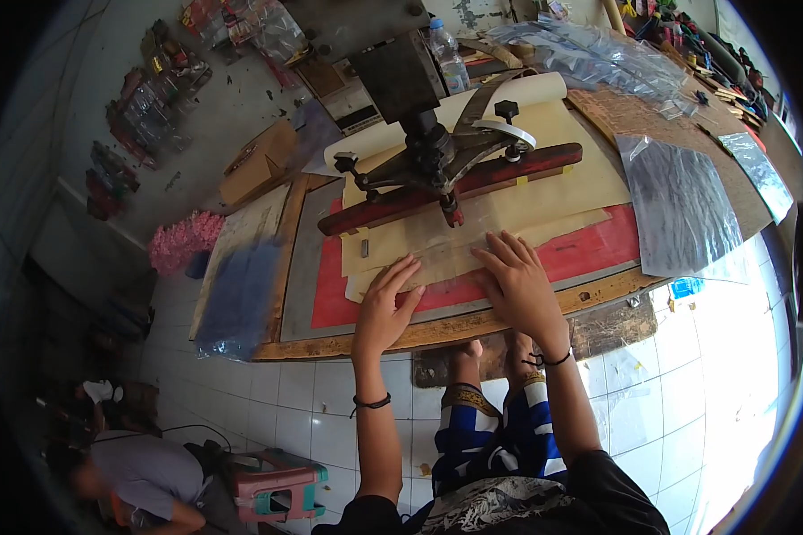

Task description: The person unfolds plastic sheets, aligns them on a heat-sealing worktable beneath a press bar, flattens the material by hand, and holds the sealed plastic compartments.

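Note:
Both hands rest at the front of a worktable under a dark metal press head [428, 147]. My left hand [385, 308] lies on the near edge of tan sheeting [553, 209], its fingers stretched forward and the thumb apart. To the right, my right hand [519, 281] reaches forward with fingers extended, touching the same layer. Between the fingertips is a thin clear plastic sheet [455, 241]; its exact outline is hard to make out. Beneath the tan layer lies a red sheet [589, 250]. Just beyond the fingers, a long dark red bar [526, 167] hangs from the press.
Grey clear-plastic sheets [682, 205] overhang the table's right side, and bluish sheets [236, 299] lie at left. A water bottle [449, 58] stands behind the press. A wooden edge [437, 333] borders the table. Another person [152, 473] sits at lower left near stools [277, 486].

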The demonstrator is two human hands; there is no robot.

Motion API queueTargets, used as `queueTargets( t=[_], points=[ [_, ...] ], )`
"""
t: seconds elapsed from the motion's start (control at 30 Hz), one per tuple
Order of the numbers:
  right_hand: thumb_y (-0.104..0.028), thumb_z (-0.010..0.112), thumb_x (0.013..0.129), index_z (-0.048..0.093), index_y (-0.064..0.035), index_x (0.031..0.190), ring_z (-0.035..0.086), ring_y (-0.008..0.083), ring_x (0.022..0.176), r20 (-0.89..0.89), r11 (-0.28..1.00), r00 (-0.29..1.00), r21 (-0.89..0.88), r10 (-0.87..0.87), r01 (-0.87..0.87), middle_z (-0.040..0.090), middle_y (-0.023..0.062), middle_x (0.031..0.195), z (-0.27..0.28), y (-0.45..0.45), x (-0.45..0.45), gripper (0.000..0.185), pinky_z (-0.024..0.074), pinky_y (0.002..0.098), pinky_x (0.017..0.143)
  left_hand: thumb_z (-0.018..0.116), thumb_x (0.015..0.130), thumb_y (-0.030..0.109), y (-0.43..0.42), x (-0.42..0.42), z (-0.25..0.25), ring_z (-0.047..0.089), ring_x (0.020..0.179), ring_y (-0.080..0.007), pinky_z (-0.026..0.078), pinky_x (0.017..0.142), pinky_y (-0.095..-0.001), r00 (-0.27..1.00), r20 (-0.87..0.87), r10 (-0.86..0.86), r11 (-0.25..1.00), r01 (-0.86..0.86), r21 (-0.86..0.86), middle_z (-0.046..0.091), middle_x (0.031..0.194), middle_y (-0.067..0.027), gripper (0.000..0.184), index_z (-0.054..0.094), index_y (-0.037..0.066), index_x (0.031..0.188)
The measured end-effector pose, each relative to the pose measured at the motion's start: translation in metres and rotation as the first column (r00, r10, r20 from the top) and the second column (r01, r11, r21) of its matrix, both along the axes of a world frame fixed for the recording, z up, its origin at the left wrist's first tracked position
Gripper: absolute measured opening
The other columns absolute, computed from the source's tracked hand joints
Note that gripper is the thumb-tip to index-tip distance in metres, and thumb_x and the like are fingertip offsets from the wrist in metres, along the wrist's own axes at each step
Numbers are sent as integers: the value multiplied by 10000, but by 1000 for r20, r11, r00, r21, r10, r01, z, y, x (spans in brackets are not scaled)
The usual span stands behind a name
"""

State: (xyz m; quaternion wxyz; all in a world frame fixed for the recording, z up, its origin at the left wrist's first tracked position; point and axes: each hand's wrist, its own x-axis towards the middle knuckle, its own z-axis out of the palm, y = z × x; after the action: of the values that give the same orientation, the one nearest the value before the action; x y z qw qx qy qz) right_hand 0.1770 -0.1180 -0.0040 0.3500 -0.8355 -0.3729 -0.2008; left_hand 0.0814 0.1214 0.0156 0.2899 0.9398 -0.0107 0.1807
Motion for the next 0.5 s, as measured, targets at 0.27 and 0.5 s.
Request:
queueTargets(
  t=[0.27, 0.5],
  points=[
    [-187, 657, 962, 679, -53, 1282, 492, 422, 1397, -14, 1000, 1000, 17, 7, -6, 602, 233, 1425, 3, 0, -2, 347, 350, 529, 1204, 669, 1012, 233, 0, 0, 2, 538, 1404, -318, 432, 1164, -414, 1000, -19, 4, 1000, -4, -17, 584, 1507, -120, 425, 641, 66, 1402],
    [-203, 694, 942, 686, -85, 1290, 502, 431, 1390, -1, 1000, 1000, 24, -2, 2, 601, 214, 1435, 0, 0, 0, 367, 362, 535, 1193, 666, 1013, 244, 0, 0, 1, 539, 1399, -325, 433, 1163, -417, 1000, -17, 9, 1000, -9, -12, 589, 1498, -124, 419, 648, 65, 1392]
  ],
)
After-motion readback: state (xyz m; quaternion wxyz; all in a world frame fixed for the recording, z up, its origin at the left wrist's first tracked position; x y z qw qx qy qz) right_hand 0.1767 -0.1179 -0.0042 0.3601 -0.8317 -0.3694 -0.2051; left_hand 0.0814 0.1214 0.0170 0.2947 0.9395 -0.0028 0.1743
